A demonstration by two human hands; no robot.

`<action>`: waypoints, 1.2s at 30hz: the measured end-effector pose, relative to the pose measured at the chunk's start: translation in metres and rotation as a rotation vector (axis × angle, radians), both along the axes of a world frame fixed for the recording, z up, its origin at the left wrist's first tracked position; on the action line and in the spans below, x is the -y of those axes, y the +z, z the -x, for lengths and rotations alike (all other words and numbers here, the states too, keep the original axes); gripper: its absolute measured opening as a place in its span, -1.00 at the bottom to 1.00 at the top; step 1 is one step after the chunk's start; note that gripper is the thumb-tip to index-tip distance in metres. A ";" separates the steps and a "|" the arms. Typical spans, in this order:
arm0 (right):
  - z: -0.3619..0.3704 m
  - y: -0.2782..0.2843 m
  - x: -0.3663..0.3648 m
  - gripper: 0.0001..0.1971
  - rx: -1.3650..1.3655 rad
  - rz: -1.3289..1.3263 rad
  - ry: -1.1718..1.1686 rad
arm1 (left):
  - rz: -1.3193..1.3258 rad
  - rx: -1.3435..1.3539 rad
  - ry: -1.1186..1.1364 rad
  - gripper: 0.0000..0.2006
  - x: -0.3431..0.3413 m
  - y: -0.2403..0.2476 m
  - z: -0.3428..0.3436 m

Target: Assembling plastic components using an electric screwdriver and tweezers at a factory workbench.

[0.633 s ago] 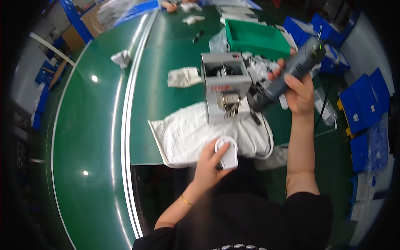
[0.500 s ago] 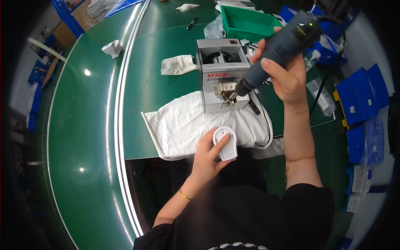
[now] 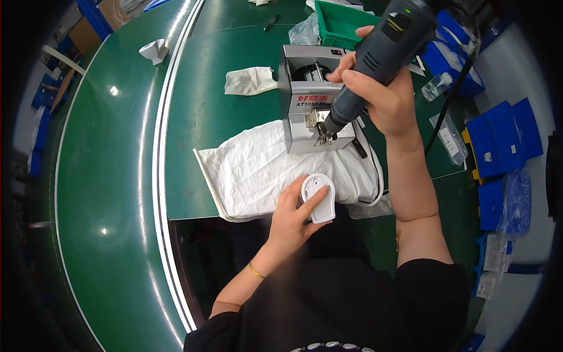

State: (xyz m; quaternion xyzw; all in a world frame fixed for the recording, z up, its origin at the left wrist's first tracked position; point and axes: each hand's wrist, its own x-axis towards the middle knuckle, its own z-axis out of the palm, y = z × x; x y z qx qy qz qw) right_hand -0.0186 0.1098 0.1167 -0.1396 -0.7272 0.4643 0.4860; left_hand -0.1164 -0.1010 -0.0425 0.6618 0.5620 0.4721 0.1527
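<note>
My right hand (image 3: 384,97) is wrapped round a dark electric screwdriver (image 3: 375,61) with a green light near its top. Its tip points down at the metal outlet of a grey screw feeder (image 3: 297,120); whether they touch is hard to tell. Closer to me, my left hand (image 3: 291,217) grips a white plastic housing (image 3: 319,202), rounded at one end, with its recessed inside facing up. The thumb or a finger lies across the recess. Under both the feeder and the housing spreads a white cloth (image 3: 252,170).
A folded pale cloth (image 3: 250,81) lies left of the feeder. Behind it are a green bin (image 3: 339,26) and a pen (image 3: 271,22). Blue bins (image 3: 501,141) line the right side. A white plastic part (image 3: 153,51) sits on the green surface at left. The screwdriver's cable hangs at right.
My right hand has brought the screwdriver slightly down and left, its tip closer in at the feeder's outlet. The left hand still holds the white housing. The whole view has shifted a little.
</note>
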 end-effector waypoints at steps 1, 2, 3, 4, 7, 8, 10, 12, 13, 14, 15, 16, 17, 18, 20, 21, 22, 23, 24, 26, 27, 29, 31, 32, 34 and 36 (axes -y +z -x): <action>0.002 -0.001 0.000 -0.49 -0.120 0.115 0.108 | 0.000 0.003 0.001 -0.28 -0.001 -0.001 0.000; 0.003 -0.002 0.002 -0.49 -0.116 0.116 0.109 | 0.001 -0.016 -0.007 -0.29 -0.001 -0.002 0.000; 0.004 -0.003 0.005 -0.54 -0.107 0.113 0.040 | 0.004 -0.036 -0.011 -0.29 0.000 -0.002 0.001; 0.005 -0.004 0.009 -0.59 -0.098 0.110 -0.029 | 0.008 -0.033 -0.007 -0.29 -0.001 -0.002 0.001; 0.006 -0.005 0.019 -0.67 -0.101 0.056 -0.096 | 0.003 -0.034 -0.004 -0.30 -0.002 -0.002 0.000; 0.005 -0.005 0.022 -0.68 -0.086 0.018 -0.126 | -0.007 -0.035 0.000 -0.31 -0.003 -0.003 -0.001; 0.002 -0.006 0.030 -0.69 -0.088 0.021 -0.122 | -0.008 -0.035 0.007 -0.32 -0.002 -0.002 -0.001; -0.006 -0.007 0.046 -0.68 -0.123 0.130 -0.010 | -0.025 -0.021 0.012 -0.33 -0.002 -0.003 -0.001; -0.010 -0.005 0.059 -0.66 -0.127 0.145 0.020 | -0.021 -0.015 0.011 -0.33 -0.002 -0.004 -0.002; -0.015 -0.003 0.068 -0.64 -0.077 0.111 0.000 | -0.021 -0.018 0.009 -0.34 -0.003 -0.004 -0.002; -0.018 -0.003 0.078 -0.64 -0.078 0.125 0.023 | -0.022 -0.023 0.010 -0.34 -0.002 -0.005 -0.002; -0.020 -0.003 0.085 -0.64 -0.079 0.138 0.046 | -0.018 -0.021 0.013 -0.34 -0.002 -0.005 -0.002; -0.021 -0.004 0.088 -0.64 -0.077 0.141 0.049 | -0.029 -0.023 0.022 -0.29 -0.001 -0.006 -0.002; -0.023 -0.004 0.091 -0.64 -0.028 0.110 0.047 | -0.043 -0.022 0.024 -0.24 -0.002 -0.006 -0.002; -0.025 -0.003 0.092 -0.64 0.025 0.077 0.043 | -0.039 -0.030 0.013 -0.30 -0.002 -0.003 -0.001; -0.024 -0.005 0.093 -0.63 0.025 0.074 0.046 | -0.033 -0.044 0.010 -0.35 -0.001 -0.003 0.000; -0.023 -0.007 0.093 -0.62 0.024 0.071 0.050 | -0.031 -0.042 0.013 -0.35 -0.002 -0.003 0.000; -0.022 -0.007 0.093 -0.62 0.026 0.073 0.053 | -0.035 -0.030 0.008 -0.35 -0.002 -0.003 0.000; -0.021 -0.008 0.093 -0.62 0.035 0.080 0.037 | -0.040 -0.017 0.002 -0.35 -0.002 -0.003 0.000; -0.020 -0.010 0.093 -0.62 0.045 0.087 0.023 | -0.035 -0.013 0.003 -0.34 -0.001 -0.004 0.000; -0.020 -0.012 0.091 -0.62 0.040 0.072 0.033 | -0.031 -0.013 0.002 -0.34 -0.001 -0.004 0.000; -0.018 -0.016 0.091 -0.62 0.034 0.056 0.045 | -0.036 -0.006 -0.001 -0.34 -0.002 -0.005 0.000; -0.014 -0.018 0.093 -0.63 -0.062 0.125 -0.014 | -0.043 0.002 -0.005 -0.35 -0.002 -0.006 0.001; -0.014 -0.018 0.094 -0.63 -0.061 0.124 -0.012 | -0.037 -0.001 -0.004 -0.35 -0.001 -0.006 0.001; -0.014 -0.018 0.095 -0.63 -0.066 0.126 -0.007 | -0.034 -0.003 -0.002 -0.35 -0.001 -0.006 0.000; -0.012 -0.018 0.095 -0.64 -0.064 0.122 -0.018 | -0.043 0.006 -0.002 -0.35 -0.002 -0.006 0.001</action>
